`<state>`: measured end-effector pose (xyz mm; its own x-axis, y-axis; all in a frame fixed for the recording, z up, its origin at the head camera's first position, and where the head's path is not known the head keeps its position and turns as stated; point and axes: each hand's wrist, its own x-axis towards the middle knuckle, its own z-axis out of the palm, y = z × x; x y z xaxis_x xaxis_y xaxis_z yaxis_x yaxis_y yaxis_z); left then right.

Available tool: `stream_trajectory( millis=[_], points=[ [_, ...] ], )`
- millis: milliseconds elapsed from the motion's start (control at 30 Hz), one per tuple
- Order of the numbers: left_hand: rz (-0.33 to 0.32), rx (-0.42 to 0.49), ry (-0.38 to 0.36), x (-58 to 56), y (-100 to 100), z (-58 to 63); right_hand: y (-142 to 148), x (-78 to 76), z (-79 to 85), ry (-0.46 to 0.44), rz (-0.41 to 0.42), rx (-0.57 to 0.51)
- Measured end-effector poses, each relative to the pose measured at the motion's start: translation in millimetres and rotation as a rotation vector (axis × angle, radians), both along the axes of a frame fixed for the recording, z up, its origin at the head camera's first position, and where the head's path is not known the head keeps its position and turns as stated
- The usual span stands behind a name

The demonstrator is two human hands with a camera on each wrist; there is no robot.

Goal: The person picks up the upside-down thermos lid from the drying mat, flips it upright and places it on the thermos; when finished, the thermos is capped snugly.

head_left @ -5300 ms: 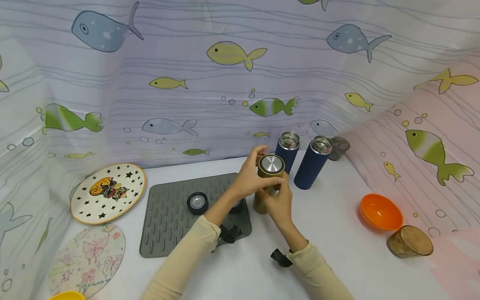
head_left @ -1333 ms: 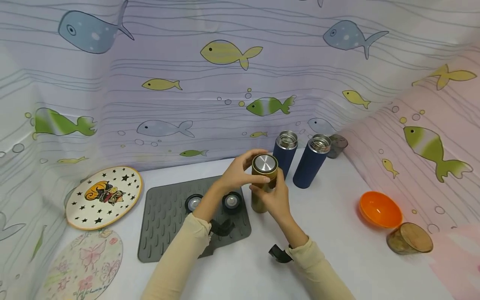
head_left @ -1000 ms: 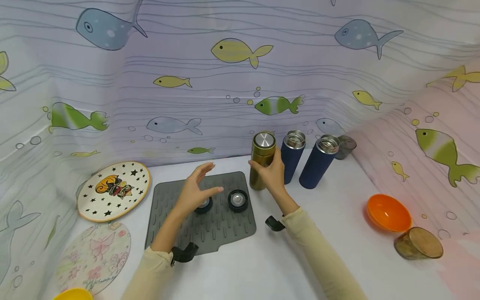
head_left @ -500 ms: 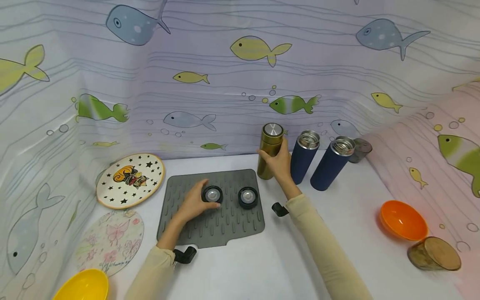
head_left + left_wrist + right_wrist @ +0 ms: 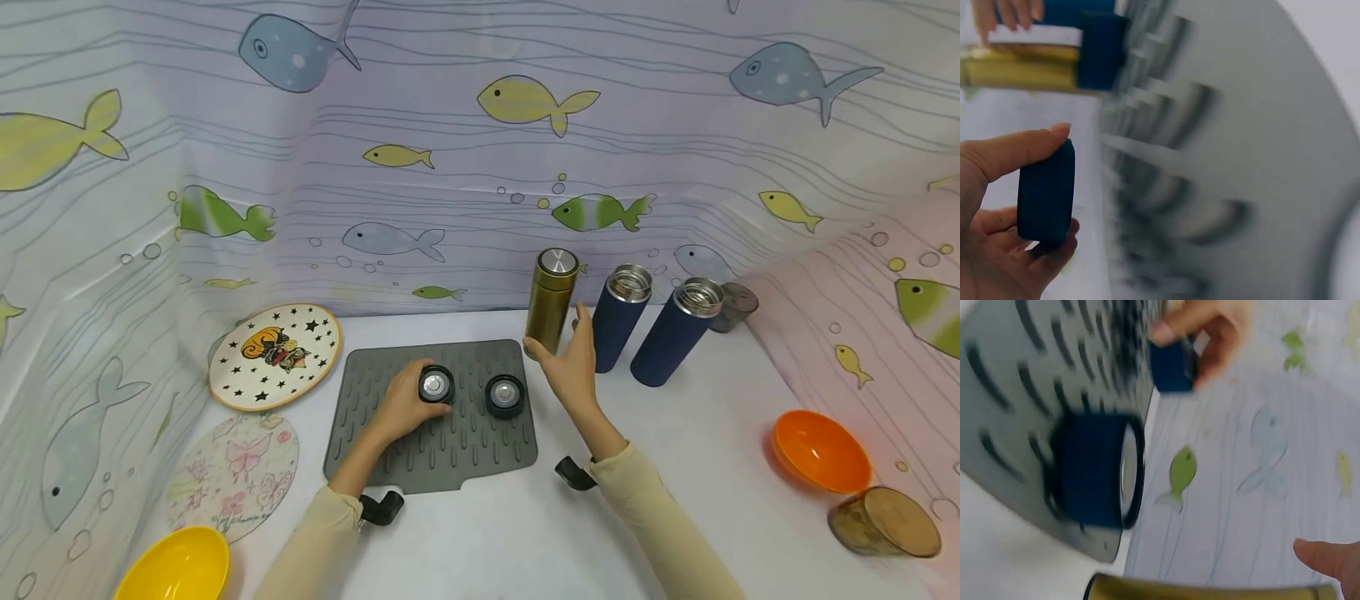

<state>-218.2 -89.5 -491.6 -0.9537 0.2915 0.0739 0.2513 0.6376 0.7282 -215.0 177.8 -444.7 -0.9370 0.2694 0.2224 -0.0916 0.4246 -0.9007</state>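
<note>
Well, across the bench (image 5: 487,550) a ridged grey mat (image 5: 472,446) probably serves to stop things sliding. To its right, two blue bottles (image 5: 667,342) stand uncapped, with the capped gold flask (image 5: 549,308) upright beside them. The right hand (image 5: 572,371) hangs just beside the flask, thumb and fingers apart, gripping nothing. The left hand (image 5: 405,408) pinches one dark lid (image 5: 437,385) by its sides, just off the mat, presumably because it is squat; the other lid (image 5: 505,396) rests on the mat.

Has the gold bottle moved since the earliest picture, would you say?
Yes: judged against the grey mat, the gold bottle has moved back, toward the curtain.
</note>
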Motion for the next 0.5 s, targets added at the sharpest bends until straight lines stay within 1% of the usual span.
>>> stream_trajectory(
  millis=[67, 133, 200, 267, 367, 433, 500],
  points=[
    [-0.026, 0.011, 0.026, 5.8, 3, 13.3, -4, 14.3, 0.3, -0.017, 0.066, -0.046],
    [-0.065, 0.013, 0.065, 13.4, 8, 28.2, -9, 27.2, 1.0, -0.064, 0.17, -0.121],
    [-0.107, 0.025, 0.098, 22.1, 12, 42.6, -14, 38.5, 2.4, -0.143, 0.291, -0.208],
    [-0.153, 0.054, 0.112, 31.1, 17, 55.4, -19, 46.5, 4.4, -0.239, 0.417, -0.307],
    [-0.206, 0.08, 0.125, 42.5, 23, 68.3, -25, 53.8, 7.0, -0.355, 0.559, -0.401],
    [-0.229, 0.086, 0.14, 48.1, 27, 73.1, -28, 56.3, 8.7, -0.402, 0.631, -0.45],
    [-0.24, 0.078, 0.165, 52.3, 28, 76.1, -31, 57.7, 9.8, -0.423, 0.687, -0.49]
  ],
)
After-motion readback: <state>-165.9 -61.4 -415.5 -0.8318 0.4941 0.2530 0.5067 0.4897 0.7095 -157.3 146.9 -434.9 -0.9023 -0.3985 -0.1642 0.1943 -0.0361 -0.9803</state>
